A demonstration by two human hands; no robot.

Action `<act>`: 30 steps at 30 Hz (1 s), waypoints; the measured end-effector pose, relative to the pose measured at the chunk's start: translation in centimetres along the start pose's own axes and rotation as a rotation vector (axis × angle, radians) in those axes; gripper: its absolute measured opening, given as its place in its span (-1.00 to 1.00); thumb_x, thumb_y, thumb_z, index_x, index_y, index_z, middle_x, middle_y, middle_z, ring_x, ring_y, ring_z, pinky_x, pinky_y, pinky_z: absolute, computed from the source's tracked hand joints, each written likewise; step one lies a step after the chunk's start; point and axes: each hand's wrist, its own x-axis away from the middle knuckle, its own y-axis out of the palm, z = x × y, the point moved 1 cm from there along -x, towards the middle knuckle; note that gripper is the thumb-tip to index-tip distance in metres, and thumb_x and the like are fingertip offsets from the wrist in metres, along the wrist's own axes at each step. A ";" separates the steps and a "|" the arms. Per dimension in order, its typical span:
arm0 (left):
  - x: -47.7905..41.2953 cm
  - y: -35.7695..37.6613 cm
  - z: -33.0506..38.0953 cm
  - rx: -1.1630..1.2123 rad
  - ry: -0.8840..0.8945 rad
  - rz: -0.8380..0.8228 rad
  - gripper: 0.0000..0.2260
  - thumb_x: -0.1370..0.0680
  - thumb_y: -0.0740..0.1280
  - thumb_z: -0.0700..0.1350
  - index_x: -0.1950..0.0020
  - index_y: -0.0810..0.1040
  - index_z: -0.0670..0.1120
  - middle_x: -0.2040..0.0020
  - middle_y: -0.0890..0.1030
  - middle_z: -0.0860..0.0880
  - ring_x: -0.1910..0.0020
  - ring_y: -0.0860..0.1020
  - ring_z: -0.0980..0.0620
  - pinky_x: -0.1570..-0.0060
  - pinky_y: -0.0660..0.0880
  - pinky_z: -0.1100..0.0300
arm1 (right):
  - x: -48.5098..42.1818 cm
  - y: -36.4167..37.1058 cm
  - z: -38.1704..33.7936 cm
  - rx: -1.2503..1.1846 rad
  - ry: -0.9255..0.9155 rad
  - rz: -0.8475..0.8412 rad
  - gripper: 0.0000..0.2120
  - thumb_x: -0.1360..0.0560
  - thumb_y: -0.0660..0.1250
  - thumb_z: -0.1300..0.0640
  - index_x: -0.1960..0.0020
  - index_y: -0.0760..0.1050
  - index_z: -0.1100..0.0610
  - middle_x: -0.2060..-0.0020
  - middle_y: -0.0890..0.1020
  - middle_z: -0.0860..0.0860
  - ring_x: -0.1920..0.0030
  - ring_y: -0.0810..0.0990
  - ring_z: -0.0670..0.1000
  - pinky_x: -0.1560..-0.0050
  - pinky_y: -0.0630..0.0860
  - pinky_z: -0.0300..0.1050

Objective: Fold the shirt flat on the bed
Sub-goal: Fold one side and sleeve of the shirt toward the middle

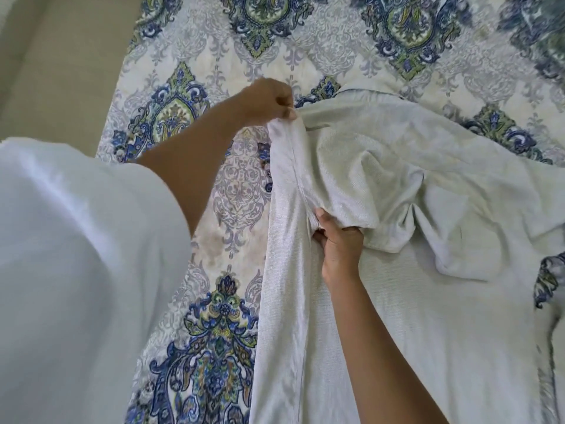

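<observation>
The bed fills most of what I see, spread with a pale cover printed in blue, green and grey medallions; a plain beige surface runs along its left edge, and I cannot tell whether that is floor or wall. The shirt lies on the right part of the bed, a pale, finely woven cloth reaching from the middle of the cover down to the near edge of my view; most of it rests on the cover, rumpled into soft folds near its middle, while its left side is raised into a long band with a seam running down it. My white sleeve bulks large at the lower left, and my bare left forearm reaches out of it over the cover.

My left hand is at the top of the raised band, above the cover; its fingers are curled and pinch the upper corner of the shirt, holding it up so the cloth hangs down from them. My right hand comes in from the lower right, lower down the same band; its thumb presses along the seam and the other fingers are curled into a bunched fold, gripping the cloth; the two hands are well apart along the shirt's edge.
</observation>
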 end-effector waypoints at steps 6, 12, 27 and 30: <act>-0.6 1.1 -1.2 0.051 -0.082 -0.009 -0.73 -0.46 0.41 -0.02 -0.05 0.56 -0.15 0.11 0.51 0.00 0.06 0.45 0.03 -0.01 0.36 0.17 | -0.3 -0.4 0.3 -0.039 -0.028 0.018 -0.87 -0.43 0.38 0.34 0.16 0.57 0.12 0.34 0.66 -0.09 0.24 0.64 -0.05 0.16 0.60 -0.08; -0.3 -0.3 -1.5 -0.155 -0.080 0.018 -0.90 -0.46 0.38 -0.22 0.03 0.58 -0.13 0.07 0.60 -0.04 -0.05 0.51 -0.05 -0.18 0.32 0.08 | -0.3 -0.6 0.7 -0.027 -0.037 0.038 -0.86 -0.43 0.40 0.33 0.06 0.57 0.15 0.22 0.68 -0.03 0.15 0.66 -0.01 0.07 0.60 0.02; 6.4 7.7 2.3 -0.130 0.022 0.643 -0.77 -0.56 0.11 -0.23 -0.03 0.54 -0.24 -0.02 0.56 -0.18 0.00 0.50 -0.17 0.05 0.45 -0.02 | 1.2 0.0 -1.2 0.304 0.077 -0.005 -0.90 -0.45 0.41 0.11 0.22 0.55 0.09 0.29 0.62 0.06 0.21 0.62 0.07 -0.07 0.55 0.12; 8.3 9.4 1.1 0.029 -0.002 0.534 -0.70 -0.51 0.09 -0.26 -0.11 0.55 -0.26 -0.11 0.58 -0.20 -0.04 0.55 -0.18 -0.03 0.49 -0.04 | 2.7 0.0 -3.9 0.789 0.143 -0.089 -0.76 -0.48 0.35 0.01 0.29 0.50 0.13 0.29 0.62 0.12 0.16 0.65 0.14 -0.06 0.58 0.11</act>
